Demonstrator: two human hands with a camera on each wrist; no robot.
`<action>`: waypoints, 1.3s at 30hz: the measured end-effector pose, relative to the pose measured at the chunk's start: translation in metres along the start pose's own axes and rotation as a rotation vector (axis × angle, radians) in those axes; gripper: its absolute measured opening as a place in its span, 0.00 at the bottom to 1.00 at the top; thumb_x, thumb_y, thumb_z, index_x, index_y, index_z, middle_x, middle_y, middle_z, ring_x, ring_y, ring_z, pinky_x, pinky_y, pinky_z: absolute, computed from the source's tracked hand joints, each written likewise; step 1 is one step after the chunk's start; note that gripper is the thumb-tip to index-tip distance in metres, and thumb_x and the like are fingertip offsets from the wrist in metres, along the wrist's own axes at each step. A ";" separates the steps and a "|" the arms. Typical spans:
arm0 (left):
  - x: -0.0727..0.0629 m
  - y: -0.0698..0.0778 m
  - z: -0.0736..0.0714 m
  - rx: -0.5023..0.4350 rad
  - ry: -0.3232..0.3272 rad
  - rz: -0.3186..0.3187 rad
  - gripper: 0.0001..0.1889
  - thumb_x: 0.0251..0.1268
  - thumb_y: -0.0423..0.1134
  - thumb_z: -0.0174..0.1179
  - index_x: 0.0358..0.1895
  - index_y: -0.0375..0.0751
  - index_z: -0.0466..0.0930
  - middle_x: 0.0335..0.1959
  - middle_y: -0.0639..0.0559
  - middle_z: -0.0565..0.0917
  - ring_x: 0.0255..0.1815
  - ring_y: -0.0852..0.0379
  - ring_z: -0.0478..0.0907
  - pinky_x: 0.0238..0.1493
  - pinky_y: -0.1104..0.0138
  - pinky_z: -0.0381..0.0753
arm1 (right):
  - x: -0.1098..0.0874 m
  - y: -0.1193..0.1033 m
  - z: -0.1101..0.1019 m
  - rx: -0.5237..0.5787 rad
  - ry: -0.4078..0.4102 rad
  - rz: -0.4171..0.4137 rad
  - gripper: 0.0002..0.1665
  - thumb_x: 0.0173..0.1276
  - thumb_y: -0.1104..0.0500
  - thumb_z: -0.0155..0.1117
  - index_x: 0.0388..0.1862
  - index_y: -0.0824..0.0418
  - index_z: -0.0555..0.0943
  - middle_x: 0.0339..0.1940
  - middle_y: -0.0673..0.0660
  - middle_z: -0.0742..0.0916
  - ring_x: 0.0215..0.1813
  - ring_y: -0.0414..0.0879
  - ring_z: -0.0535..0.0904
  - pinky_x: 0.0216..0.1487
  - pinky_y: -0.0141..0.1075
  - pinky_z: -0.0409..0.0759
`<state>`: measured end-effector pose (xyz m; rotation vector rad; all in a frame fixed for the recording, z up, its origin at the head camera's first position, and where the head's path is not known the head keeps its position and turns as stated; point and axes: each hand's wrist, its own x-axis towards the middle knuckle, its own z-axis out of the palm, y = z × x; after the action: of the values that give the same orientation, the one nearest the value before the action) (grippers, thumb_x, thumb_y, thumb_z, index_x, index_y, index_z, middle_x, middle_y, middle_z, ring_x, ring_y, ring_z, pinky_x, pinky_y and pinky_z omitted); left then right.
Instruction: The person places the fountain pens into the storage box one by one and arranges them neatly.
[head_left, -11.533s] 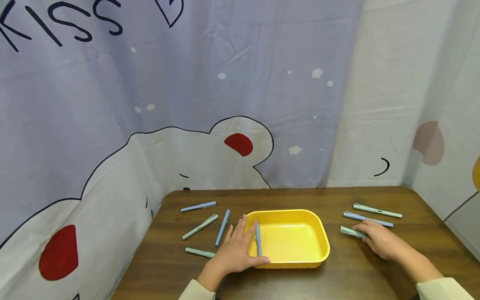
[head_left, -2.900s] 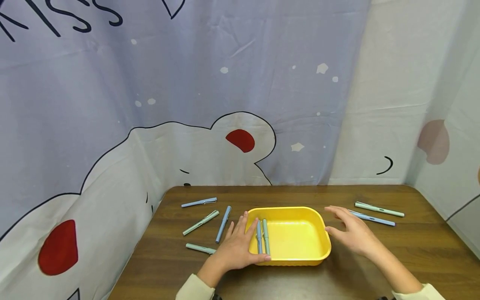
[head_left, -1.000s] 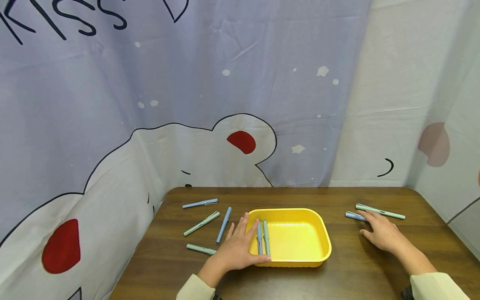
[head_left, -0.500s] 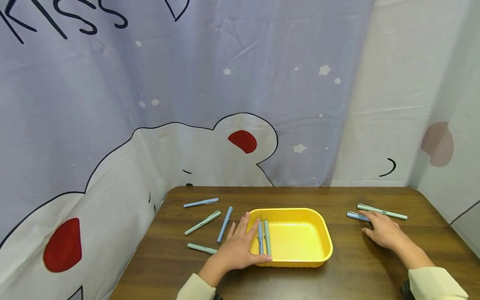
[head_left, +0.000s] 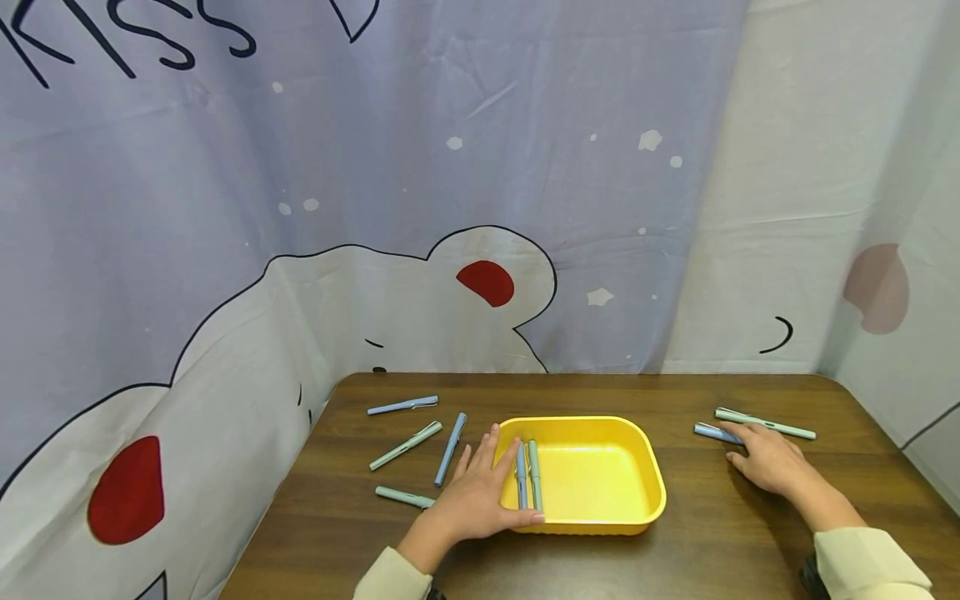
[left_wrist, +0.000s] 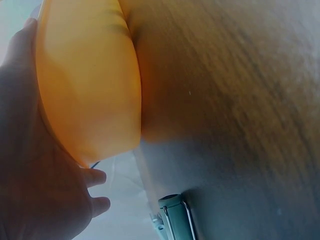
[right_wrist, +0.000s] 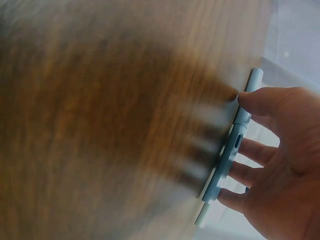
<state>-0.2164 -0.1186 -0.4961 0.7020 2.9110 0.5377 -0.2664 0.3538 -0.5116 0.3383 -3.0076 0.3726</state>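
Note:
My left hand [head_left: 474, 497] rests with spread, extended fingers along the left side of a yellow tray [head_left: 642, 492], its thumb at the front rim. Beside that hand, a blue pen [head_left: 521, 479] and a green pen [head_left: 535, 477] lie parallel inside the tray. On the right of the table, my right hand [head_left: 772, 461] reaches over a blue pen [head_left: 711, 432]. Its fingers touch that pen, while the thumb stands slightly off its near side. The right wrist view shows the pen [right_wrist: 227, 160] between thumb and fingers. Behind it lies another green pen [head_left: 768, 422].
Left of the tray lie a far blue pen [head_left: 401, 406], a slanted green pen [head_left: 406, 446], an upright-pointing blue pen [head_left: 450, 450], and a green pen [head_left: 401, 497] partly behind my left hand. A printed curtain [head_left: 390, 150] hangs behind the brown table [head_left: 592, 396].
Earlier, my right hand held a green pen on the right; that pen now lies in the tray. The hand has since returned right to the blue pen. My left hand stays at the tray.

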 end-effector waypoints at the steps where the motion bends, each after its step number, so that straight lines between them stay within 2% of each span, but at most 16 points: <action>1: 0.000 0.000 0.000 0.001 0.001 0.001 0.59 0.56 0.78 0.57 0.83 0.49 0.47 0.84 0.40 0.37 0.84 0.41 0.41 0.79 0.41 0.41 | 0.000 0.000 0.000 -0.002 0.003 -0.004 0.30 0.64 0.62 0.67 0.65 0.68 0.76 0.57 0.80 0.78 0.57 0.83 0.72 0.44 0.72 0.74; 9: -0.001 0.000 0.000 -0.001 0.002 0.001 0.59 0.56 0.78 0.57 0.83 0.49 0.47 0.84 0.39 0.38 0.84 0.42 0.41 0.79 0.41 0.41 | -0.002 0.000 0.002 0.015 0.053 -0.038 0.25 0.59 0.71 0.64 0.57 0.64 0.81 0.47 0.73 0.81 0.51 0.77 0.76 0.40 0.68 0.76; 16: -0.002 0.000 -0.001 -0.007 -0.004 -0.002 0.58 0.56 0.78 0.58 0.83 0.49 0.46 0.84 0.39 0.38 0.84 0.42 0.41 0.79 0.41 0.40 | -0.003 -0.005 0.001 0.021 0.019 -0.039 0.21 0.59 0.73 0.64 0.52 0.65 0.84 0.44 0.69 0.83 0.50 0.74 0.79 0.44 0.64 0.78; 20: -0.001 0.000 -0.001 -0.013 -0.003 -0.003 0.58 0.56 0.78 0.58 0.83 0.50 0.47 0.84 0.39 0.38 0.84 0.42 0.41 0.79 0.41 0.40 | -0.006 -0.009 -0.001 0.035 0.019 -0.056 0.21 0.57 0.72 0.67 0.52 0.66 0.83 0.40 0.63 0.83 0.44 0.65 0.82 0.39 0.58 0.80; 24: 0.000 -0.001 0.001 -0.011 -0.002 0.000 0.58 0.56 0.78 0.57 0.83 0.50 0.47 0.84 0.39 0.38 0.84 0.42 0.41 0.79 0.41 0.40 | -0.010 -0.015 -0.003 0.065 0.060 -0.078 0.21 0.55 0.70 0.69 0.50 0.69 0.83 0.36 0.58 0.84 0.38 0.54 0.80 0.36 0.50 0.79; 27: 0.000 -0.002 0.002 -0.006 0.000 0.001 0.58 0.56 0.79 0.57 0.83 0.50 0.47 0.84 0.39 0.38 0.84 0.43 0.41 0.79 0.41 0.40 | -0.013 -0.021 -0.005 0.107 0.078 -0.063 0.20 0.55 0.69 0.68 0.49 0.69 0.83 0.32 0.54 0.83 0.34 0.48 0.76 0.34 0.45 0.75; 32: 0.002 -0.002 0.002 -0.005 0.002 0.001 0.58 0.56 0.79 0.57 0.83 0.51 0.47 0.84 0.39 0.38 0.84 0.43 0.41 0.79 0.41 0.40 | -0.020 -0.032 -0.014 0.188 0.080 0.009 0.17 0.61 0.67 0.65 0.50 0.69 0.82 0.28 0.50 0.82 0.31 0.46 0.73 0.31 0.41 0.71; 35: 0.002 -0.002 0.002 -0.008 0.002 0.001 0.58 0.55 0.79 0.57 0.83 0.51 0.47 0.84 0.40 0.37 0.84 0.43 0.40 0.79 0.42 0.40 | -0.026 -0.038 -0.018 0.239 0.082 0.038 0.17 0.66 0.65 0.66 0.53 0.69 0.82 0.30 0.50 0.87 0.30 0.42 0.77 0.30 0.38 0.73; 39: 0.002 -0.002 0.002 -0.004 0.002 0.002 0.58 0.55 0.79 0.57 0.83 0.51 0.47 0.84 0.40 0.37 0.84 0.43 0.41 0.79 0.42 0.40 | -0.032 -0.044 -0.021 0.400 0.031 0.068 0.22 0.70 0.62 0.67 0.60 0.70 0.79 0.38 0.57 0.91 0.34 0.42 0.87 0.32 0.33 0.79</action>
<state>-0.2185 -0.1182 -0.4986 0.7043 2.9108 0.5443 -0.2237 0.3240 -0.4852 0.2533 -2.9026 0.9788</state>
